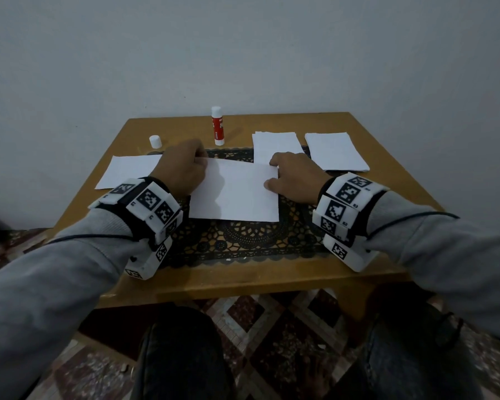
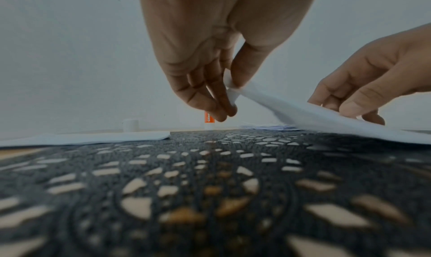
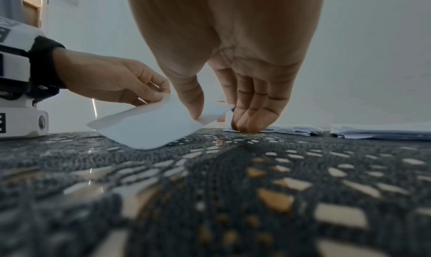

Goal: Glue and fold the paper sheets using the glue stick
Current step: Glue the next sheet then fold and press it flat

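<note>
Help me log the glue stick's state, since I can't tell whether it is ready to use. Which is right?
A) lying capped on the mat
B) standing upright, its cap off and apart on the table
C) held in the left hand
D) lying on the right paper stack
B: the glue stick stands upright at the table's far edge, and its white cap sits apart to its left; both hands hold the paper sheet.

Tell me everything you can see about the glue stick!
The glue stick is a small tube with a red label and white ends. It stands upright near the far edge of the wooden table, just beyond the dark lace mat. Its top looks open, and a small white cap stands apart to its left. Nothing touches it; both hands are busy with paper. The label's lettering is too small to read.
</note>
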Tool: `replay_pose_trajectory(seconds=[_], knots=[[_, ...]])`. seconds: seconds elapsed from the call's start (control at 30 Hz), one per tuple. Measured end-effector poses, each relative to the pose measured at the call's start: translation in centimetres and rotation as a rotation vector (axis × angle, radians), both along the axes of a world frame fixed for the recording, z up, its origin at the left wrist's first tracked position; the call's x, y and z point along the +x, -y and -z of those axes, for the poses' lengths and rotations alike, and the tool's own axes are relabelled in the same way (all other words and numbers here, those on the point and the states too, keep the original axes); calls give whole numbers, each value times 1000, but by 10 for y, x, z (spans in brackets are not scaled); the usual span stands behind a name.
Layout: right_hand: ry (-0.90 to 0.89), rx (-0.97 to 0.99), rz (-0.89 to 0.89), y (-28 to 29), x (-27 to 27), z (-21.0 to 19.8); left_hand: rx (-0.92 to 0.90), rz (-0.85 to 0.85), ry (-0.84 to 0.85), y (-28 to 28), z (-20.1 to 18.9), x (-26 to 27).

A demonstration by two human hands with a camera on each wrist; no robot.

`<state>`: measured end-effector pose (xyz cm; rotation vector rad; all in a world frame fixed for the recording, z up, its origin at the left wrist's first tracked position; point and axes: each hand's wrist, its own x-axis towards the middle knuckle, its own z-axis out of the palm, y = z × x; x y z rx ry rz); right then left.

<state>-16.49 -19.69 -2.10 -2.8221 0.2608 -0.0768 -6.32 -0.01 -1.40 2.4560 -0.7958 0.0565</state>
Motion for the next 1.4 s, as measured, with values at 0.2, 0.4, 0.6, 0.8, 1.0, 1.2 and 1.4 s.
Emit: replay_pose_trajectory(seconds=[0.2,0.4,0.6,0.8,1.0,1.2,1.4], knots=[[162,201,26,0,-1,0,-170,25,30,0,1,1],[211,442,61,6,-4,-8,-249,56,8,-7,-10,5],[-60,998,77,4,6,-27,-368,-54,-100,-36,-32,26],[-40,1040,62,-28,42,-31,-589,-196,-282,-55,-47,46],[-105,996,117,-64,87,-30,-359,-361,-484,-97,-31,70],[-242,795,118,-109,130,-22,-208,-435,-329,-132,-23,95],[-285,492,80,-127,161,-12,-69,-401,-329,-139,-8,115]])
